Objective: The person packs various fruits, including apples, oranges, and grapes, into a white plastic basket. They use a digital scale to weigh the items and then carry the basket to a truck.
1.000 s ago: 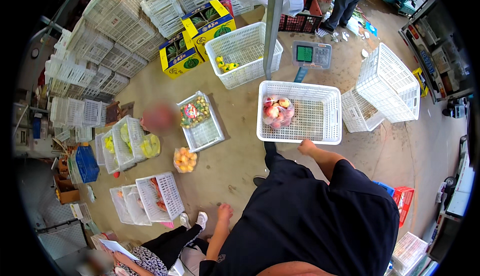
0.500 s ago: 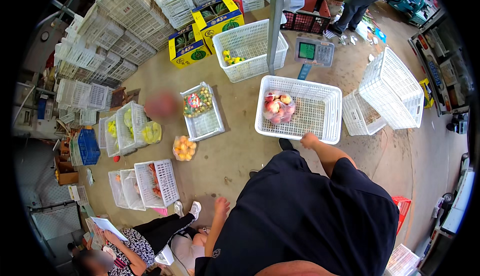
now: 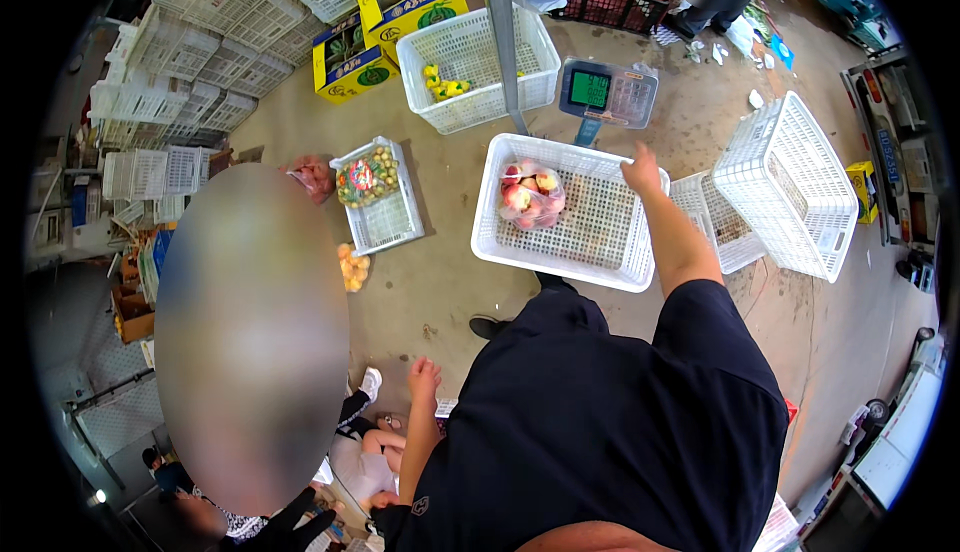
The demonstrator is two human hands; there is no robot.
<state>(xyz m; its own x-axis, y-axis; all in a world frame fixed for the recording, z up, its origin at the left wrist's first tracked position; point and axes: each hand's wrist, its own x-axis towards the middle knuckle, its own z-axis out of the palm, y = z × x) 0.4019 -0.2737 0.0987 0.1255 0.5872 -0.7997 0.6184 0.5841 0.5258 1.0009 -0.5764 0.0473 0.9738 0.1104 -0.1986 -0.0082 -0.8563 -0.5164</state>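
Observation:
My right hand (image 3: 643, 168) reaches out over a large white plastic crate (image 3: 560, 258) on the concrete floor, with its fingers curled on the rim at the far right corner. Inside the crate, at the left, lies a clear bag of pink-red peaches (image 3: 530, 195). Just beyond the hand stands a grey platform scale with a green display (image 3: 607, 92). My left hand (image 3: 423, 378) hangs by my side with fingers apart, holding nothing.
A small white crate of bagged fruit (image 3: 385, 222) and a loose bag of yellow fruit (image 3: 352, 267) lie to the left. Another crate with yellow fruit (image 3: 470, 62), yellow cartons (image 3: 350, 57), a metal pole (image 3: 503, 32), a tilted crate (image 3: 790, 187) and a seated person (image 3: 365, 452) surround me.
My right hand has moved from the crate's near edge across to its far right corner. The view has shifted closer to the crate, and a person now fills the left side.

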